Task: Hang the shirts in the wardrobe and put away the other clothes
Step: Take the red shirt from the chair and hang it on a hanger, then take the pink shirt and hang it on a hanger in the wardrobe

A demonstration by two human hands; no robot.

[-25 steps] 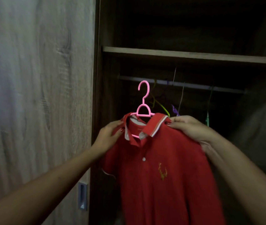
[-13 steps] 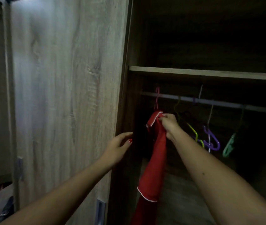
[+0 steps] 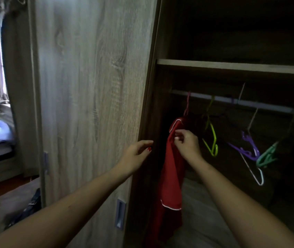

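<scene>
From the head view, the red shirt hangs edge-on from a pink hanger hooked on the wardrobe rail, at the rail's left end near the door; no writing or logo can be read on it. The right hand pinches the shirt's white-trimmed collar between fingertips, while the left hand, at nine o'clock from it, hovers with fingers loosely spread, holding nothing. At three o'clock from the shirt, yellow-green, purple and green hangers dangle bare under the shelf.
</scene>
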